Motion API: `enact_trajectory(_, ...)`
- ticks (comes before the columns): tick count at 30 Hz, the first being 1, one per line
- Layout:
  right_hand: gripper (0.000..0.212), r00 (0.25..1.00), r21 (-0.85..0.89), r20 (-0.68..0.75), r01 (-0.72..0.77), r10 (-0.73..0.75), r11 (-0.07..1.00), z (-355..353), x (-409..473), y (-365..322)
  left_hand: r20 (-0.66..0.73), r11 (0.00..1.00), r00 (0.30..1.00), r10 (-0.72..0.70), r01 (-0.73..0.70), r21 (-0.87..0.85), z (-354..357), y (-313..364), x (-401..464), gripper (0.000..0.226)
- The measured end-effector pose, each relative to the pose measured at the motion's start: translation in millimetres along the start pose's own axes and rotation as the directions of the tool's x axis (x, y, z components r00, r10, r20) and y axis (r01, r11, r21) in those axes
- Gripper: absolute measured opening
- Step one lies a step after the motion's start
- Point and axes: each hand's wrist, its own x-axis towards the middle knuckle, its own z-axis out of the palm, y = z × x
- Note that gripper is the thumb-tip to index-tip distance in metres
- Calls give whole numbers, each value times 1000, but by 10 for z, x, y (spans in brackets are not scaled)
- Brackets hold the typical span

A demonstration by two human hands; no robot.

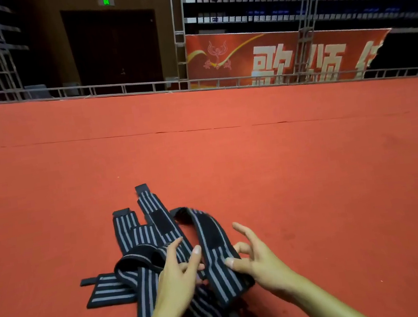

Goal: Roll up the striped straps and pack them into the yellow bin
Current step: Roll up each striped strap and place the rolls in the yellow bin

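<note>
Several black straps with grey stripes [137, 247] lie in a loose, overlapping pile on the red carpet in front of me. One striped strap [215, 258] arches up off the pile between my hands. My right hand [258, 261] grips its right edge, thumb on top and fingers curled behind. My left hand [178, 276] is at its left edge and pinches it with the thumb, while the index and middle fingers stick out straight over the pile. No yellow bin is in view.
The red carpet [310, 171] stretches wide on all sides, with a seam line across it farther out. A low metal rail [118, 86] runs along its far edge, with a red banner [268, 54], truss towers and a dark door behind.
</note>
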Motion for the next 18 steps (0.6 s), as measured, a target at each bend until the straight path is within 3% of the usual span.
enact_trajectory(2,86,996,-30,82,-34,37,999,-124,-266,107,48,980,995,-86,93,-175,163,94,54,83)
enact_trajectory(5,95,984,-151,172,-20,46,988,-303,-595,252,115,965,986,-117,140,-223,357,159,78,97)
enact_trajectory(9,93,992,-145,124,-14,32,989,-462,-764,333,72,991,993,-91,83,106,422,16,36,99)
enact_trajectory(11,95,997,-99,75,12,-5,995,-470,-770,320,96,985,989,-114,99,143,408,-17,-28,97)
enact_trajectory(12,95,998,-72,56,30,-26,997,-456,-772,300,113,987,983,-141,132,87,404,10,-69,96)
enact_trajectory(15,91,996,-11,20,90,-90,996,-376,-752,245,198,922,959,-205,257,-291,422,100,-137,95)
enact_trajectory(18,86,992,4,4,125,-125,992,-320,-766,205,102,944,994,-27,59,-326,371,131,-147,93)
